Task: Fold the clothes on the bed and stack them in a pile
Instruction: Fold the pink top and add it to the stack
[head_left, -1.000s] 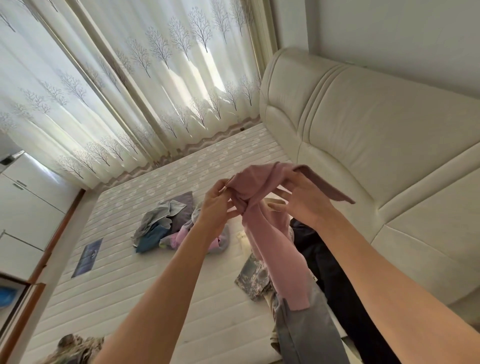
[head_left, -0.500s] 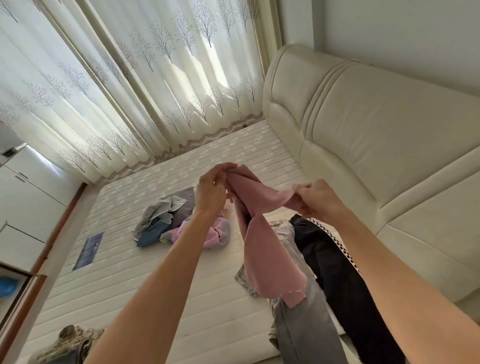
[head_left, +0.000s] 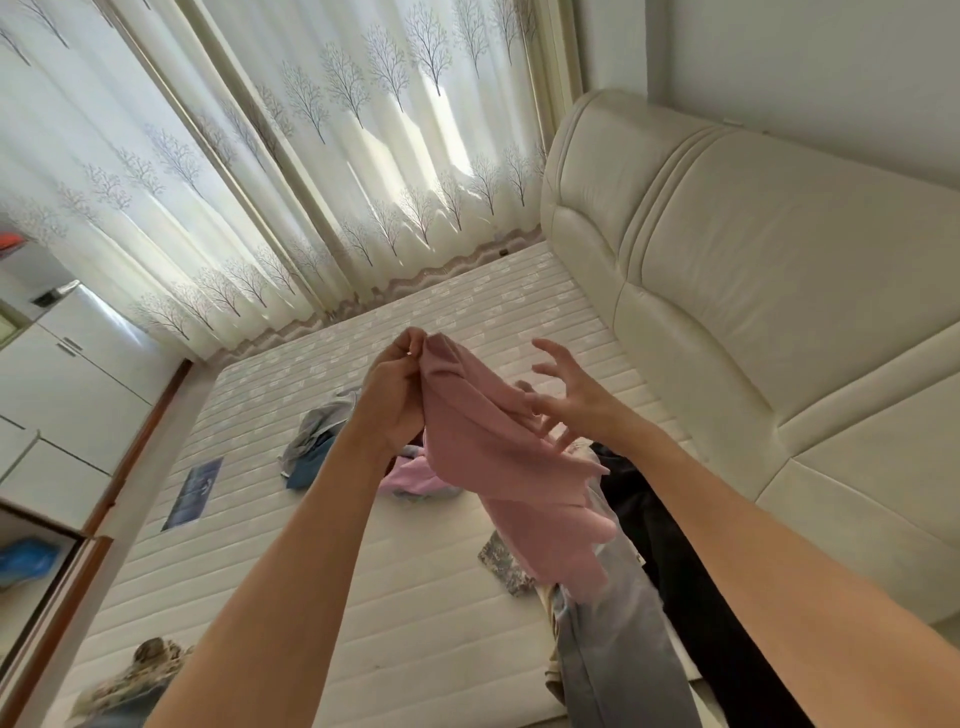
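Observation:
A dusty pink garment (head_left: 498, 467) hangs in the air over the bed (head_left: 415, 597). My left hand (head_left: 397, 395) pinches its top edge. My right hand (head_left: 566, 395) is beside the cloth with its fingers spread, the lower fingertips touching the fabric. Under the pink garment, at the bed's near right, lie a grey garment (head_left: 618, 654), a black garment (head_left: 670, 545) and a patterned piece (head_left: 501, 569). A loose heap of grey and blue clothes (head_left: 311, 447) and a light pink piece (head_left: 410, 478) lies mid-bed, partly hidden by my left arm.
A padded cream headboard (head_left: 779, 291) rises on the right. Tree-print curtains (head_left: 260, 156) hang behind the bed. White cabinets (head_left: 57, 384) stand along the left. A camouflage-patterned garment (head_left: 130, 686) lies at the bed's near left corner.
My right hand has let go of the pink garment and spread its fingers. My left hand has kept its pinch and lifted the top edge slightly.

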